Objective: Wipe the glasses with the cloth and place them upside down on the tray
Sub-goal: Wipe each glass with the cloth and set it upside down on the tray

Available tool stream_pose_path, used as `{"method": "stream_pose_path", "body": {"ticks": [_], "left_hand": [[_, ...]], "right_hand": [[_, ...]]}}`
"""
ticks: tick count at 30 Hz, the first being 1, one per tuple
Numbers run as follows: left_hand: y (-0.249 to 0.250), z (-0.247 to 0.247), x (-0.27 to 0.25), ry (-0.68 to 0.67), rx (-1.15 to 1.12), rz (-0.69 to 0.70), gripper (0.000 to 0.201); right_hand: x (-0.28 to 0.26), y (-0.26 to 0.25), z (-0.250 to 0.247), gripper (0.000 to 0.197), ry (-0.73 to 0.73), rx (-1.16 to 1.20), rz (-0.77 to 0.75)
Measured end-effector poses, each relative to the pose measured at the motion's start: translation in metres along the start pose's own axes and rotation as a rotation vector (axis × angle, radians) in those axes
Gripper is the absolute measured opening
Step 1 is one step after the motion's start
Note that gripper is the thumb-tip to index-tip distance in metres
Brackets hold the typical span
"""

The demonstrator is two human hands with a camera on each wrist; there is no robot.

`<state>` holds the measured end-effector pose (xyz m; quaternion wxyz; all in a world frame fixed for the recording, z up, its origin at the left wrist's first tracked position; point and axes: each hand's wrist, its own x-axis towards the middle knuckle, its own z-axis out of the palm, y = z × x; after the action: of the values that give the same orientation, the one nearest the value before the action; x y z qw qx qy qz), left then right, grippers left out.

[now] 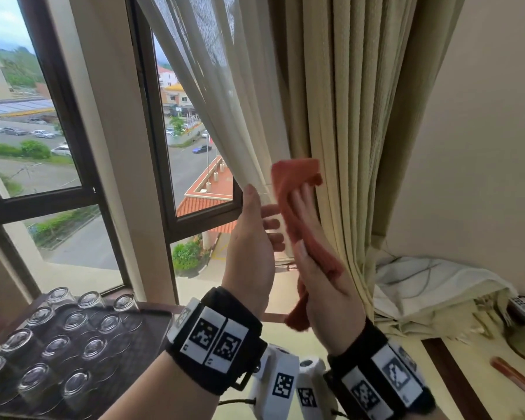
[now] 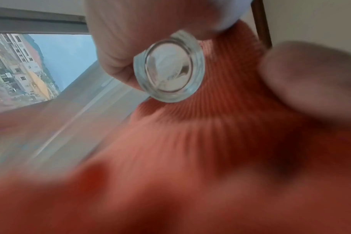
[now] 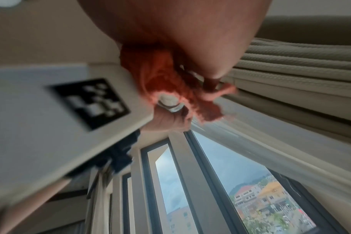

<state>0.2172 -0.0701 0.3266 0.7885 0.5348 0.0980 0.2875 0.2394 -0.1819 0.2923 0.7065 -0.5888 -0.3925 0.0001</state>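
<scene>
A small clear glass (image 2: 169, 69) is held up in front of the window, its thick base toward the left wrist camera. My left hand (image 1: 264, 210) grips it with curled fingers (image 2: 118, 52). An orange ribbed cloth (image 1: 297, 189) is wrapped over the glass's far end, and my right hand (image 1: 304, 230) holds that cloth against it, thumb pressed on the fabric (image 3: 160, 76). In the right wrist view only a sliver of the glass (image 3: 169, 103) peeks out of the cloth. At the lower left a dark tray (image 1: 156, 331) carries several glasses (image 1: 73, 321) standing upside down in rows.
A dark-framed window (image 1: 161, 140) and beige curtains (image 1: 346, 116) are straight ahead, close behind both hands. At the right a crumpled white cloth (image 1: 431, 286) lies on a desk (image 1: 467, 374) with a reddish stick (image 1: 515, 381). The tray's right part has bare room.
</scene>
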Motion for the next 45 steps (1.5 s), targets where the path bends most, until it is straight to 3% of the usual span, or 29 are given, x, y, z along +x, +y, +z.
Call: {"method": "stream_pose_path", "body": {"ticks": [4,7,10,12,14,16,19,24,28,31,35,39,45], "left_hand": [[0.018,-0.011,0.008,0.009,-0.054,-0.013,0.081],[0.022,-0.016,0.011,0.026,0.012,-0.019,0.105],[0.017,-0.015,0.007,0.066,0.077,-0.007,0.124],[0.012,-0.012,0.001,0.030,0.107,-0.041,0.112],[0.009,-0.004,-0.009,-0.025,0.111,-0.047,0.087],[0.006,0.003,-0.015,-0.023,0.122,-0.041,0.071],[0.008,0.005,-0.012,0.033,0.089,-0.048,0.074],[0.013,-0.009,0.000,0.048,0.103,-0.030,0.075],[0.004,-0.008,0.000,0.017,0.181,-0.014,0.090],[-0.001,0.005,-0.011,-0.055,0.160,-0.001,0.079],[-0.001,0.009,-0.008,0.014,0.108,0.017,0.082],[0.008,-0.002,0.004,0.056,0.096,0.014,0.083],[0.005,-0.001,0.001,0.051,0.150,-0.064,0.084]], "right_hand": [[-0.036,0.012,0.004,0.053,-0.166,-0.051,-0.002],[-0.046,0.022,0.005,0.056,-0.122,-0.031,0.026],[-0.029,0.014,0.004,0.051,-0.049,0.175,0.151],[-0.011,0.011,-0.001,0.048,0.005,0.154,0.178],[0.006,0.004,-0.005,0.051,0.094,0.109,0.176],[0.012,0.001,-0.005,0.052,0.101,0.025,0.094],[-0.002,0.000,-0.001,0.041,0.033,-0.007,0.016],[-0.040,0.026,0.000,0.055,-0.111,-0.097,0.024],[-0.024,0.022,0.003,0.048,-0.004,0.091,0.138],[0.003,0.008,-0.002,0.041,0.095,0.143,0.114],[0.000,0.003,-0.005,0.048,0.029,-0.040,0.002],[-0.036,0.011,0.000,0.051,-0.089,-0.055,0.068],[-0.023,0.019,0.000,0.056,-0.002,0.121,0.166]]}}
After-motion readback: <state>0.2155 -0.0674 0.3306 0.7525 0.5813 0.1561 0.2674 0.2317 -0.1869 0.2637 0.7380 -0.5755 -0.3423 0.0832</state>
